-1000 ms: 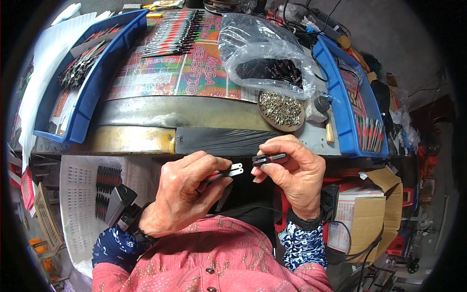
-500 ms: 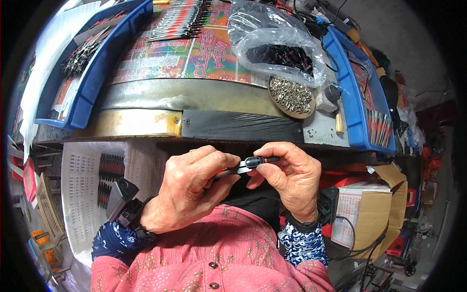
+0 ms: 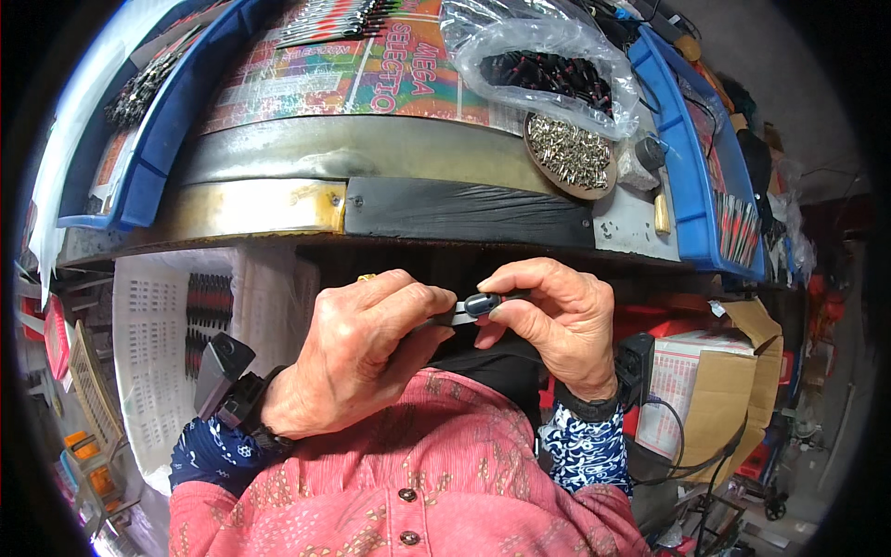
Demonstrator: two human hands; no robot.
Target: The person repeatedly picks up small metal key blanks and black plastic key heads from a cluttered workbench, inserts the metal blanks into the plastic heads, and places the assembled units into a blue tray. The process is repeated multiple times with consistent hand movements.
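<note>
Just beyond my torso, both hands pinch one slim black-and-red tool with a flat silver part (image 3: 457,316); its exact kind I cannot make out. My left hand (image 3: 371,334) closes on the silver end, fingers and thumb covering most of that side. My right hand (image 3: 549,314) grips the black, rounded end (image 3: 483,304) between thumb and index finger. The two hands are a short gap apart, with the tool's middle showing between them. Both wrists carry black strapped-on devices.
Ahead runs a bench edge (image 3: 464,212). On it sit a dish of small metal pieces (image 3: 568,153), a clear bag of black-and-red parts (image 3: 543,79) and blue trays (image 3: 153,139). A white basket (image 3: 153,343) stands left, a cardboard box (image 3: 719,399) right.
The view has shifted, so the bench appears slightly higher. Both hands keep their hold on the tool; less of its red shows between the fingers.
</note>
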